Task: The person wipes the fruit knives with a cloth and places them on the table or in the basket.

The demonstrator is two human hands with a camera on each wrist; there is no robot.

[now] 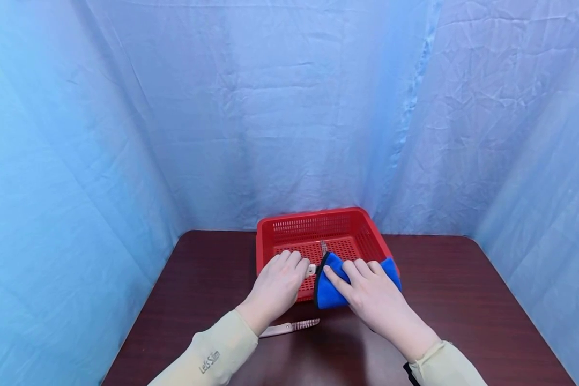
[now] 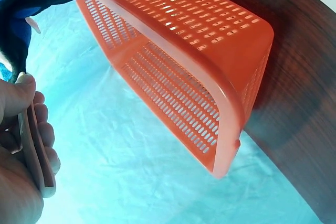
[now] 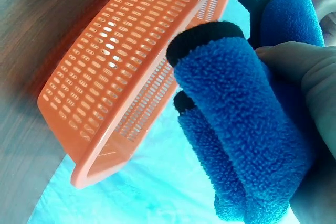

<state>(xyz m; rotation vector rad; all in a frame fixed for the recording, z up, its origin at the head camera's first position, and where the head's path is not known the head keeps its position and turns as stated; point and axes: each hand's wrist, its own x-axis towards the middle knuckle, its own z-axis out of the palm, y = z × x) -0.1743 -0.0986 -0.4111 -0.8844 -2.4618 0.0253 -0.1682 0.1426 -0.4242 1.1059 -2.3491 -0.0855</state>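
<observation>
My left hand [image 1: 282, 279] grips the pale handle [image 2: 38, 153] of a knife, fingers curled round it. The handle's riveted end [image 1: 311, 269] shows between that hand and a blue towel [image 1: 332, 289]. My right hand [image 1: 376, 295] holds this black-edged towel, folded over where the blade would be, so the blade is hidden. In the right wrist view the towel [image 3: 236, 114] hangs in thick folds under the thumb. Both hands are over the near side of a red plastic basket [image 1: 313, 215]. On the table in front lies a second knife [image 1: 289, 328], its pale handle partly behind the left forearm.
A patterned blade [image 1: 324, 247] lies inside the perforated basket, partly covered by the towel. The basket stands at the back of a dark wooden table [image 1: 444, 300]. Light blue curtains [image 1: 294, 118] hang behind and along both sides.
</observation>
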